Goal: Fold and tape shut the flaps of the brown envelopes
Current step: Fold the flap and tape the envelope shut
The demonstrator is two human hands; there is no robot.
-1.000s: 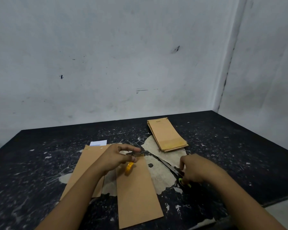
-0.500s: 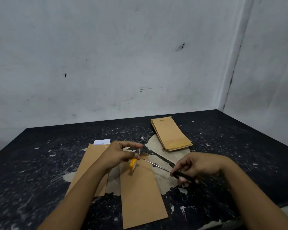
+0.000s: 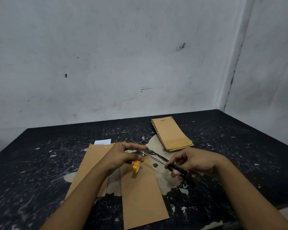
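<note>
A brown envelope [image 3: 142, 195] lies lengthwise on the black table in front of me. My left hand [image 3: 123, 156] hovers over its far end, pinching a strip of tape from which a small yellow tape roll [image 3: 136, 166] dangles. My right hand [image 3: 192, 162] grips the black handles of a pair of scissors [image 3: 154, 157], whose blades reach left to the tape at my left fingertips. A second brown envelope [image 3: 91, 163] lies under my left forearm. A stack of brown envelopes [image 3: 171, 133] sits farther back on the right.
A small white paper [image 3: 103, 141] lies beyond the left envelope. The black table [image 3: 32, 171] has worn pale patches, the largest one [image 3: 166, 181] under my right hand. White walls close off the back and right; the table's near-right edge [image 3: 273, 209] drops to the floor.
My right hand lifted the scissors off the table and brought the blades left to the tape at my left fingers. The left hand stayed over the envelope with the roll hanging.
</note>
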